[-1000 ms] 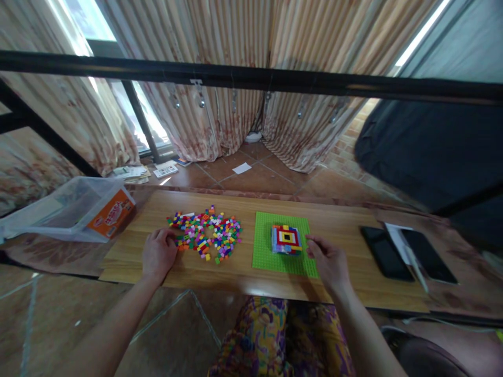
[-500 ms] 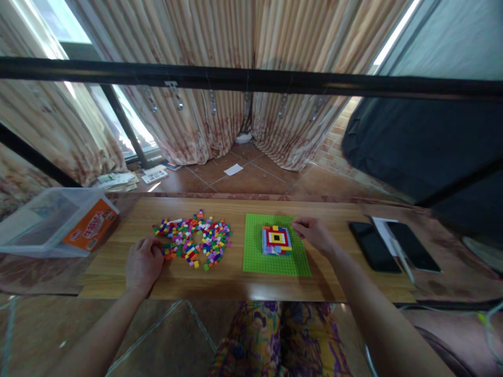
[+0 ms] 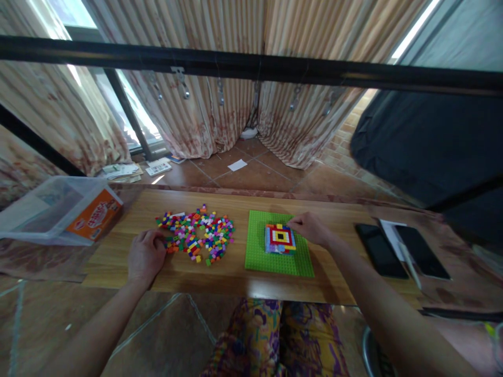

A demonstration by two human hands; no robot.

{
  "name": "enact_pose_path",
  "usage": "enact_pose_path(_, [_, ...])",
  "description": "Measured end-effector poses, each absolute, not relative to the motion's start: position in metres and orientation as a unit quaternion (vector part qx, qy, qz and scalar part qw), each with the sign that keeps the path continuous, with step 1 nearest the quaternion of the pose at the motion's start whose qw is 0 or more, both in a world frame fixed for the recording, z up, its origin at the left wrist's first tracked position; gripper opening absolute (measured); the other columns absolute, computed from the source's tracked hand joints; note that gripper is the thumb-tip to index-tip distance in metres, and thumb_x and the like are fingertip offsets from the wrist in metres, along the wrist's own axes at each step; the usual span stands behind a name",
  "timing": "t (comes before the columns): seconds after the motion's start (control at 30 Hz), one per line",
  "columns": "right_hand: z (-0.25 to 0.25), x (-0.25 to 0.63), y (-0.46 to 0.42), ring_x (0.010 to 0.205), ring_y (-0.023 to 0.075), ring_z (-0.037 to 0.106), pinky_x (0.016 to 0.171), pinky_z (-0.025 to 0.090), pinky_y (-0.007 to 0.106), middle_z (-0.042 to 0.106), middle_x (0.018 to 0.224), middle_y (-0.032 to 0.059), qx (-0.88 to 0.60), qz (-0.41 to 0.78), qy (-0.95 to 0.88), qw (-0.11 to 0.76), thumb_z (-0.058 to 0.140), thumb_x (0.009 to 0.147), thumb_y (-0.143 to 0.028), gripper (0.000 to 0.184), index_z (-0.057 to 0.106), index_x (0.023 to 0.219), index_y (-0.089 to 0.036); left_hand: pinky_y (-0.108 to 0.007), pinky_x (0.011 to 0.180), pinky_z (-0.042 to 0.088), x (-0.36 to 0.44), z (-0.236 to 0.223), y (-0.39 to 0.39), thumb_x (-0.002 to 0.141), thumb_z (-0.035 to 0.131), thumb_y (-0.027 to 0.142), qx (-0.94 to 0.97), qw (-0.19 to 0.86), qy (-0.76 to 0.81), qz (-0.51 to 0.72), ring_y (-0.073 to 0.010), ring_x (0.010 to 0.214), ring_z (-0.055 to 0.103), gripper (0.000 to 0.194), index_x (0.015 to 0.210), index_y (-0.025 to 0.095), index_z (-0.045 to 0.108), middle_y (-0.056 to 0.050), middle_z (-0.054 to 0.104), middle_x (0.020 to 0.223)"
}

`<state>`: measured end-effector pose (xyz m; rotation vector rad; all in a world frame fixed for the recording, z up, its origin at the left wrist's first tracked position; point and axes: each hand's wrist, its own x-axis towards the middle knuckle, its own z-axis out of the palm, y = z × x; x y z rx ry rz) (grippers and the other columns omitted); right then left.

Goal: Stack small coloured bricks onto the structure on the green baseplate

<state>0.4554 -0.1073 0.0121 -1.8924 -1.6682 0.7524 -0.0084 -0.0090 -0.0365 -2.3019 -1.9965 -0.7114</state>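
Observation:
My right hand [image 3: 313, 229] is at the top right corner of a small building-brick model [image 3: 280, 239], thumb and finger pinched on what looks like a tiny brick, its colour unclear. Square rings of red, white and yellow surround a black centre on the model's top; its sides are light blue and mixed colours. It sits on a green studded baseplate [image 3: 257, 264]. My left hand [image 3: 146, 255] rests on the table against the left edge of a loose pile of small coloured bricks [image 3: 214, 230]. Its fingers are curled in, and their tips are hidden.
The wooden table [image 3: 231, 285] is long and narrow. At its left end stands a clear plastic box [image 3: 58, 209] with an orange label. Two dark phones [image 3: 381, 251], a white paper and a pen lie to the right. A black bar [image 3: 236, 65] crosses beyond the table.
The view has tilted and shifted slightly. My right fingertips have come closer to the model's top right corner. My left hand stays beside the pile, fingers still curled.

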Motion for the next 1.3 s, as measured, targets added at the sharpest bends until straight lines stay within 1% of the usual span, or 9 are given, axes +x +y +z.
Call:
enact_pose_path(0.1, [0.007,0.454,-0.110,0.049,0.0072,0.031,0.047,0.021,0.024,0.033,0.047,-0.0046,-0.698,0.296,-0.605,0.242,0.051,0.077,-0.053,0.046,0.048,0.046,-0.019,-0.040,0.087,0.050,-0.008,-0.037,-0.010,0.083,0.042,0.021,-0.736,0.010,-0.637,-0.230,-0.0281,0.095,0.061,0.023,0.084,0.019,0.065,-0.011,0.067,0.095])
enact_pose_path(0.17, [0.004,0.452,-0.112,0.047,0.0069,0.031,0.046,0.021,0.024,0.035,0.046,-0.0047,-0.711,0.317,-0.578,0.246,0.051,0.077,-0.056,0.049,0.047,0.046,-0.019,-0.039,0.088,0.049,-0.007,-0.037,-0.010,0.082,0.042,0.020,-0.737,0.009,-0.636,-0.230,-0.0272,0.096,0.061,0.022,0.083,0.020,0.064,-0.010,0.067,0.095])
enact_pose_path(0.33, [0.001,0.449,-0.117,0.048,0.0090,0.039,0.046,0.028,0.024,0.044,0.046,-0.0038,-0.718,0.357,-0.525,0.286,0.052,0.072,-0.063,0.049,0.060,0.055,-0.018,-0.037,0.087,0.049,-0.006,-0.036,-0.010,0.082,0.041,0.020,-0.732,0.005,-0.642,-0.229,-0.0267,0.095,0.061,0.023,0.084,0.019,0.064,-0.010,0.067,0.095])
enact_pose_path(0.57, [0.002,0.446,-0.121,0.045,0.0082,0.037,0.044,0.028,0.023,0.045,0.044,-0.0040,-0.708,0.393,-0.484,0.333,0.063,0.064,-0.070,0.053,0.064,0.057,-0.017,-0.037,0.086,0.049,-0.005,-0.035,-0.011,0.083,0.041,0.020,-0.728,0.006,-0.645,-0.231,-0.0262,0.095,0.061,0.024,0.085,0.020,0.065,-0.010,0.067,0.096])
enact_pose_path(0.77, [-0.007,0.447,-0.121,0.047,0.0103,0.044,0.045,0.038,0.024,0.052,0.048,-0.0014,-0.721,0.386,-0.450,0.359,0.068,0.060,-0.067,0.052,0.070,0.064,-0.016,-0.037,0.087,0.048,-0.004,-0.035,-0.011,0.081,0.041,0.018,-0.731,-0.003,-0.642,-0.232,-0.0264,0.094,0.061,0.024,0.084,0.019,0.065,-0.011,0.067,0.094])
enact_pose_path(0.97, [-0.020,0.443,-0.124,0.052,0.0125,0.053,0.050,0.047,0.026,0.064,0.059,0.0019,-0.738,0.372,-0.410,0.385,0.067,0.064,-0.063,0.047,0.071,0.070,-0.017,-0.037,0.085,0.048,-0.004,-0.036,-0.012,0.083,0.042,0.019,-0.726,0.002,-0.648,-0.229,-0.0266,0.095,0.060,0.023,0.085,0.019,0.065,-0.010,0.067,0.095])
enact_pose_path(1.1, [-0.020,0.440,-0.127,0.051,0.0122,0.053,0.049,0.046,0.026,0.061,0.057,0.0010,-0.734,0.369,-0.415,0.392,0.067,0.064,-0.062,0.046,0.069,0.069,-0.016,-0.037,0.087,0.048,-0.004,-0.036,-0.012,0.082,0.042,0.017,-0.731,-0.002,-0.641,-0.234,-0.0261,0.096,0.060,0.023,0.085,0.019,0.065,-0.011,0.066,0.095])
enact_pose_path(1.2, [-0.014,0.440,-0.129,0.049,0.0108,0.049,0.047,0.043,0.025,0.058,0.056,0.0007,-0.732,0.354,-0.417,0.406,0.064,0.066,-0.065,0.050,0.067,0.068,-0.016,-0.037,0.086,0.047,-0.004,-0.038,-0.011,0.082,0.042,0.017,-0.728,-0.003,-0.642,-0.241,-0.0258,0.095,0.060,0.023,0.084,0.020,0.065,-0.010,0.066,0.094])
enact_pose_path(1.3, [0.000,0.438,-0.133,0.047,0.0100,0.046,0.045,0.039,0.024,0.058,0.058,0.0020,-0.748,0.277,-0.396,0.455,0.057,0.072,-0.065,0.051,0.067,0.071,-0.015,-0.037,0.084,0.048,-0.004,-0.039,-0.011,0.083,0.043,0.017,-0.727,0.000,-0.643,-0.242,-0.0266,0.095,0.060,0.021,0.083,0.020,0.064,-0.011,0.066,0.094])
